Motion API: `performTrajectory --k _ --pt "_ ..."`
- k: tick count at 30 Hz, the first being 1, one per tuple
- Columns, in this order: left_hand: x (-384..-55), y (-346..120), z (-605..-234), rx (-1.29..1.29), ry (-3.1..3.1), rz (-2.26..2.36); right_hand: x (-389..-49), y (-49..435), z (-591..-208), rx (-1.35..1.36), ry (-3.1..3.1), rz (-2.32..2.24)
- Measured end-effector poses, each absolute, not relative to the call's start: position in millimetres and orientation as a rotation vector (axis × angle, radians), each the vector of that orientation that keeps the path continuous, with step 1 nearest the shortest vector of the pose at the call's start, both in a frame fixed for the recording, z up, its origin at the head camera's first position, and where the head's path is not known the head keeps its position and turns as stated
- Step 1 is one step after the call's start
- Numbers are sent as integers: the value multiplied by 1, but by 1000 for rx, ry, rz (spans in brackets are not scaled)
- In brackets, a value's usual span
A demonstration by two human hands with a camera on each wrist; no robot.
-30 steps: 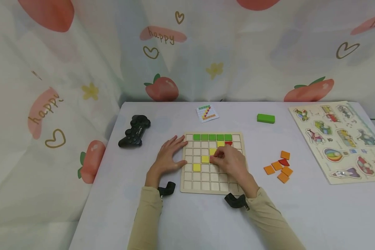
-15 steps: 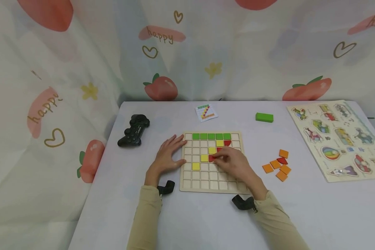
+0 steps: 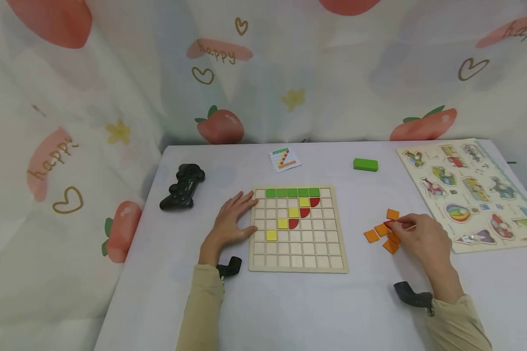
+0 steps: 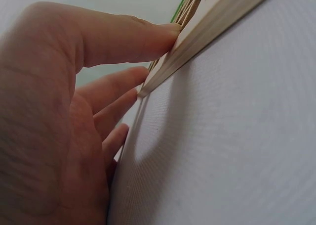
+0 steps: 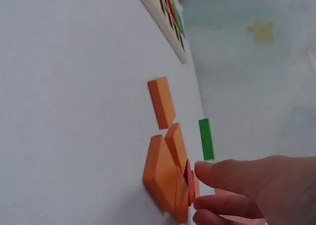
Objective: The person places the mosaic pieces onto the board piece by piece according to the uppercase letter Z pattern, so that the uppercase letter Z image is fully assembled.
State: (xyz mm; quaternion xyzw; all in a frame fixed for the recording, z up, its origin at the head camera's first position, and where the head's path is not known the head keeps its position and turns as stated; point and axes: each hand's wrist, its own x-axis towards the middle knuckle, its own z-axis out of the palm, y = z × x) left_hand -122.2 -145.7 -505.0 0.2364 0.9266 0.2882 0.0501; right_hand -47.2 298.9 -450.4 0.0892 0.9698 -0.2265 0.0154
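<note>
It looks like a play corner – a white table (image 3: 298, 312) with a hanging cloth (image 3: 256, 87) behind it and to the left, printed with red fruit, yellow flowers, hearts and the word "happy". The toys bear it out: a grid board (image 3: 296, 249), a puzzle (image 3: 470, 196) and a game controller (image 3: 183, 187). Whether it belongs to a home or somewhere else cannot be told.

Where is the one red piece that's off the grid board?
In the head view, the red piece is to the right of the grid board, among the orange tiles, at the right hand's fingertips.
</note>
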Motion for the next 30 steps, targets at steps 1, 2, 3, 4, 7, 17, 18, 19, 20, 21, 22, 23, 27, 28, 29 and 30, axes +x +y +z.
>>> performTrajectory --k 1,2,3,4,7,17,18,19,20,21,22,23,27,28,29,30 --pt "-122 -147 -505 720 2824 874 -46 302 -452 284 3010 -697" --pt "-122 -147 -505 720 2827 869 -46 303 -455 286 3002 -703" --pt "-121 -148 -506 721 2832 865 -46 303 -457 287 2998 -711" --pt "-121 -149 -507 722 2834 864 -47 302 -458 292 2988 -733" --pt "-121 -150 -508 720 2836 881 -51 298 -460 334 2974 -794" --pt "-122 -149 -509 710 2830 895 -67 285 -459 502 2928 -872" --pt "-122 -149 -509 713 2830 895 -69 283 -458 497 2921 -877" --pt "-122 -149 -508 712 2829 893 -69 282 -457 476 2926 -879" --pt "-122 -149 -508 712 2826 892 -71 280 -457 452 2935 -883" --pt "-122 -148 -507 710 2825 891 -72 278 -456 422 2951 -888" --pt "-123 -148 -507 709 2822 887 -72 275 -456 394 2963 -906" --pt "-123 -148 -507 710 2822 884 -73 271 -455 359 2967 -937" --pt "-122 -148 -507 727 2827 884 -79 245 -451 150 2937 -1125" --pt "-122 -148 -507 734 2828 886 -80 235 -449 93 2900 -1177" --pt "-122 -147 -507 739 2830 886 -81 225 -448 31 2859 -1219" --pt "-122 -147 -507 742 2831 887 -82 214 -447 -32 2821 -1257"
